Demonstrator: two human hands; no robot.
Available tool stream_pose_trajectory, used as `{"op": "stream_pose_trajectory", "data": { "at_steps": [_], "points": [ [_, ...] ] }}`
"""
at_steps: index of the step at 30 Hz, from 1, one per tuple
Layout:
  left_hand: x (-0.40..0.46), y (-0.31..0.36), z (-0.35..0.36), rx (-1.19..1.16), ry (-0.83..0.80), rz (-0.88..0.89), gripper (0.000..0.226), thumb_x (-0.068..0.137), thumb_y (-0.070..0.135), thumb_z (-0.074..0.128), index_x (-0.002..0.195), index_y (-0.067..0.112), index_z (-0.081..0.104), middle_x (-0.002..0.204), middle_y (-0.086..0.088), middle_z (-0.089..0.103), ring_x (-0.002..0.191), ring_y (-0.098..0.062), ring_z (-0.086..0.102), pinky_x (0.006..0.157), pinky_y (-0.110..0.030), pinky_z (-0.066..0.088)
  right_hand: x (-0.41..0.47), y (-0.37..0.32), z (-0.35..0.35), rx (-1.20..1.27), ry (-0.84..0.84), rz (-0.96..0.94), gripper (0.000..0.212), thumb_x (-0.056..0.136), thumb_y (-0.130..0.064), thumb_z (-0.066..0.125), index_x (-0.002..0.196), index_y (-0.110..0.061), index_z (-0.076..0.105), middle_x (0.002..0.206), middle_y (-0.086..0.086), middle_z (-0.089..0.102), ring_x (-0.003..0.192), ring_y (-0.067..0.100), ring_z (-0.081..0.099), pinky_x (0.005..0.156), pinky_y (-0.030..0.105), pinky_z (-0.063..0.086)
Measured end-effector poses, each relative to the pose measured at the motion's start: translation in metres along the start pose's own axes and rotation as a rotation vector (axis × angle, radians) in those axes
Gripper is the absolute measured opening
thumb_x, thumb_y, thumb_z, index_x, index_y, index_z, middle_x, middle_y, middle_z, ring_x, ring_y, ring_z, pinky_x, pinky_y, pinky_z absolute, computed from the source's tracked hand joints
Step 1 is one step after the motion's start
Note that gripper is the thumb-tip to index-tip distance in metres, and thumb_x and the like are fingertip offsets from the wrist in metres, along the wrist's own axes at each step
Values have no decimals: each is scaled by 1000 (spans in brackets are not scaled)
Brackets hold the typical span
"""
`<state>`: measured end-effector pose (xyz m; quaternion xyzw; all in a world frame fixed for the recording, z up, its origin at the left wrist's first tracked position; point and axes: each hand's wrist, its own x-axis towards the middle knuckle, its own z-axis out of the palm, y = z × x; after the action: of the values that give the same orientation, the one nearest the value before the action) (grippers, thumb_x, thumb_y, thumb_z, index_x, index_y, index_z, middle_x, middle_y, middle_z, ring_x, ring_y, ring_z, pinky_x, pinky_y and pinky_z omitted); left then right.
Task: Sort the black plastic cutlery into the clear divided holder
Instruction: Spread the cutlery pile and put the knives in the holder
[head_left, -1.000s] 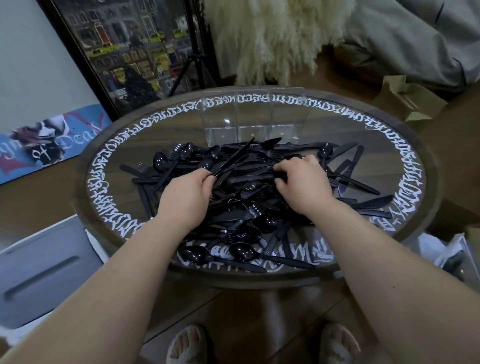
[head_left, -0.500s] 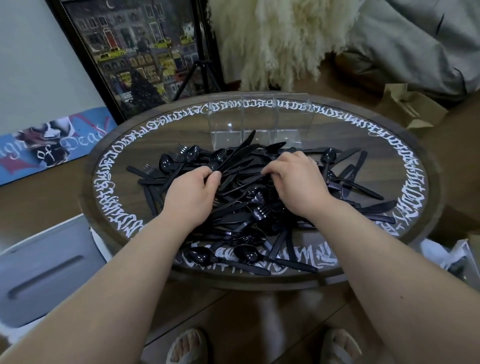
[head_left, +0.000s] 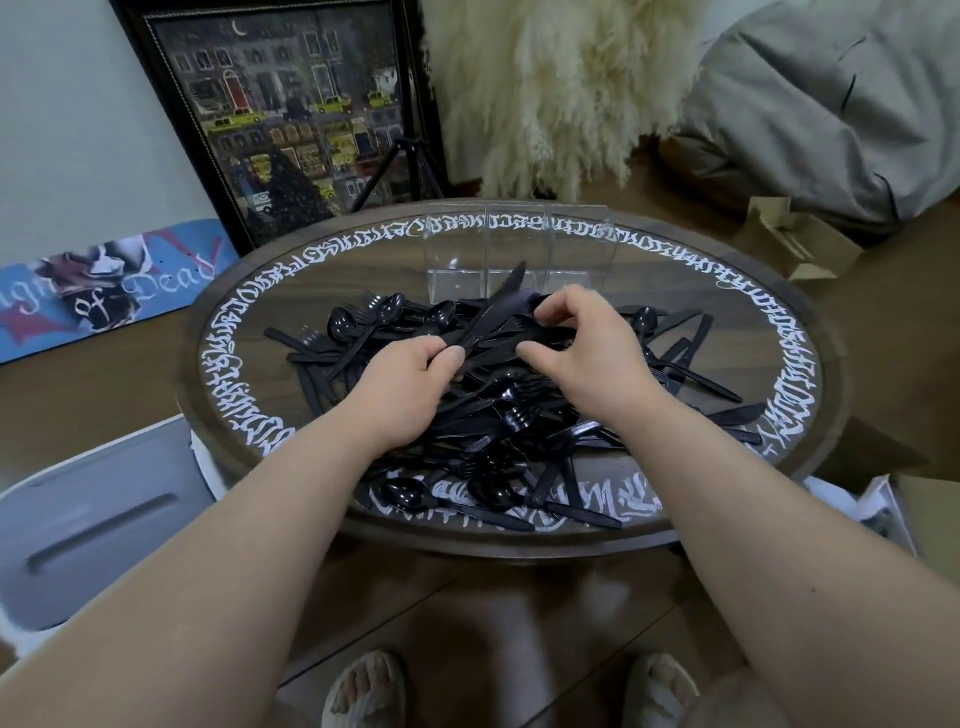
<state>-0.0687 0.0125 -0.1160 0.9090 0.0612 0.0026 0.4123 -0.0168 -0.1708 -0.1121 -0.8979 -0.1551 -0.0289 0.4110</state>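
We see the black plastic cutlery (head_left: 519, 415) as a loose, tangled heap of spoons, forks and knives lying flat at crossing angles, with stray pieces spread to both sides. 2 spoons (head_left: 457, 501) lie at the near edge of the heap, bowls to the left. 1 knife (head_left: 493, 312) is raised above the heap, its tip angled toward the clear divided holder (head_left: 519, 254). The holder stands upright just behind the heap, showing 3 compartments side by side; all 3 look empty.
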Motion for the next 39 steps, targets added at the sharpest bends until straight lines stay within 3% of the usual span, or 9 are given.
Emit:
{"op": "stream_pose_trajectory", "data": {
  "at_steps": [4,9,13,16,20,28,31,36,39],
  "points": [
    [-9,1,-9,-34,-16,-17,35,99,31,43,71,11,51,60,4,49,54,-11,44,55,-27,33,-8,-3,-7,-89,-19,-49,23,85,-16,70,107,-21,64,107,-8,54,88,10,56,90,26,46],
    [-22,-2,-25,-55,-51,-10,35,100,28,42,83,4,60,55,6,49,37,-2,35,48,-25,30,-19,-17,-9,-140,-39,-91,19,90,-19,64,108,-17,71,99,-9,58,85,6,54,84,15,41],
    [-31,6,-30,-131,-107,17,36,100,31,41,78,17,64,51,8,45,43,-7,35,46,-23,29,-24,-26,-8,154,81,36,17,82,-18,73,95,-21,64,87,-10,64,70,4,55,71,17,47],
    [-35,12,-26,-143,-140,13,38,101,36,38,82,17,66,50,10,43,44,-8,35,50,-26,30,-30,-22,-5,273,159,112,27,80,-19,76,101,-20,59,90,-2,64,71,10,57,73,26,53],
    [-36,9,-20,-130,-170,-23,43,100,41,37,85,13,67,54,7,43,51,-12,37,54,-25,32,-29,-18,-3,442,139,204,29,81,-13,74,105,-16,58,74,-3,64,66,11,62,75,35,55],
    [-36,14,-7,-158,-54,6,41,99,38,43,72,15,63,47,11,43,42,-4,36,52,-25,31,-23,-22,-11,901,101,371,17,87,-5,67,101,-10,58,91,10,63,69,17,65,67,27,55],
    [-35,16,-3,-220,-39,-6,46,100,39,40,74,11,66,51,6,43,42,-5,36,47,-16,32,-20,-24,-11,1041,97,403,25,87,-6,67,111,-5,58,95,12,61,67,17,63,63,24,53],
    [-32,21,5,-397,-158,-86,52,101,39,37,76,6,67,51,0,42,41,-10,33,44,-20,29,-14,-22,-13,1100,41,405,4,89,-5,64,91,-8,64,81,6,63,62,11,58,58,20,51],
    [-30,23,6,-418,-263,-126,54,102,41,35,81,4,68,50,-2,42,41,-14,32,44,-22,27,-14,-19,-15,1132,19,410,8,89,-4,62,85,-10,64,73,2,63,59,9,56,56,19,48]
  ]
}}
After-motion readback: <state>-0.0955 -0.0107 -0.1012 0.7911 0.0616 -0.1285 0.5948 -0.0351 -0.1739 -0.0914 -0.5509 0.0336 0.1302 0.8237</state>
